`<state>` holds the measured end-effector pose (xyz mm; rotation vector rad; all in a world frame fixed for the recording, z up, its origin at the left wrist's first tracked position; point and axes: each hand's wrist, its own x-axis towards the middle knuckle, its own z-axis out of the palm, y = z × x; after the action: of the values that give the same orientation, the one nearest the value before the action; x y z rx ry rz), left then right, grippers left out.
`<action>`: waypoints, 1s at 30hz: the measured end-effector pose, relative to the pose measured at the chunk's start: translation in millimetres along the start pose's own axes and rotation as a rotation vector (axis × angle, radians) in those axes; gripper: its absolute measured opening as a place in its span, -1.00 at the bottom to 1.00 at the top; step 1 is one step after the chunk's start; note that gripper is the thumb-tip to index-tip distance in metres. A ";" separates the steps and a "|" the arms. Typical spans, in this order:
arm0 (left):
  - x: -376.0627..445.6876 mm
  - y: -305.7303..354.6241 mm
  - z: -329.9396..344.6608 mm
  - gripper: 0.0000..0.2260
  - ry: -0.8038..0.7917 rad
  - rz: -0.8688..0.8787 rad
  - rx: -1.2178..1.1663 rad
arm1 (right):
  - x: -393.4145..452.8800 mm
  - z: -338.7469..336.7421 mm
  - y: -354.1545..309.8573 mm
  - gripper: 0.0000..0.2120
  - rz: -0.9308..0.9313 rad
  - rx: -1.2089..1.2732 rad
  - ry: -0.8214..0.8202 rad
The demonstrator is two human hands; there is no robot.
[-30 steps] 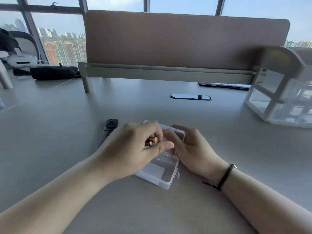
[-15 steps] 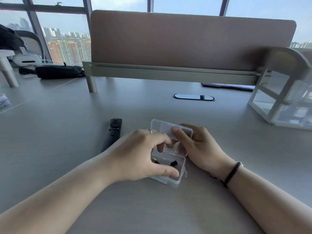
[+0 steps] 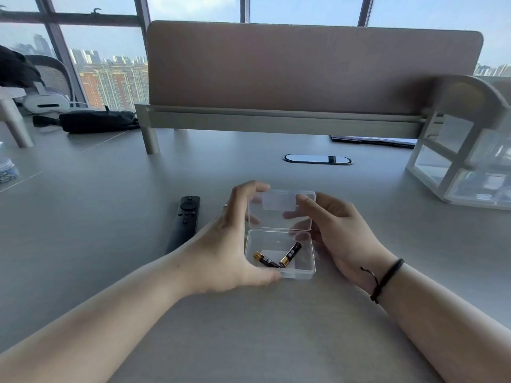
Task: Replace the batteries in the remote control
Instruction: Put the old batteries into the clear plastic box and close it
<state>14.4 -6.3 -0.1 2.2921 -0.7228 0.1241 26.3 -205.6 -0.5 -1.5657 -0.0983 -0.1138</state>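
Note:
A small clear plastic box [image 3: 304, 268] lies open on the grey desk, its hinged lid [image 3: 279, 210] standing up at the far side. Two black-and-gold batteries [image 3: 278, 257] lie inside the box. My left hand [image 3: 229, 244] grips the box from the left, thumb at its near corner and fingers on the lid's left edge. My right hand [image 3: 340, 233] holds the lid from the right and behind. A black remote control [image 3: 184, 222] lies flat on the desk just left of my left hand, partly hidden by my wrist.
A brown desk divider [image 3: 304, 67] crosses the back. A white clear-panelled organiser [image 3: 464, 161] stands at the right. An oval cable grommet [image 3: 317, 159] sits beyond the box. A black bag [image 3: 96, 121] and a white headset [image 3: 45, 102] lie far left.
My left hand, which held batteries over the box, has dropped them in and moved to the box's left side. The lid has swung upward from lying open. The batteries now lie uncovered.

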 end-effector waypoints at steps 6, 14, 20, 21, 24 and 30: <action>5.8 -2.1 2.1 0.00 0.143 -0.153 -0.396 | -3.0 -5.8 -8.5 -0.45 0.008 0.289 -0.117; 4.4 0.5 3.0 0.10 0.149 -0.260 -0.359 | -5.0 0.4 0.5 -0.49 0.034 0.130 -0.201; -1.7 5.1 4.4 0.04 0.047 -0.061 -0.135 | -6.9 2.1 1.6 -0.68 -0.053 0.019 -0.221; -1.2 3.8 4.2 0.02 0.043 -0.056 -0.125 | -7.2 1.4 1.6 -0.68 -0.049 0.013 -0.221; -1.8 4.0 3.7 -0.04 0.031 -0.027 -0.068 | -7.2 -0.2 1.2 -0.57 -0.026 0.015 -0.189; -2.8 4.5 3.5 -0.13 0.006 -0.013 -0.006 | -2.1 -3.1 3.5 -0.29 0.041 0.060 -0.195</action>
<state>9.3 -10.0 -0.7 2.2899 -0.7041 0.1228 24.6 -208.6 -4.3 -1.5146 -0.2207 0.0742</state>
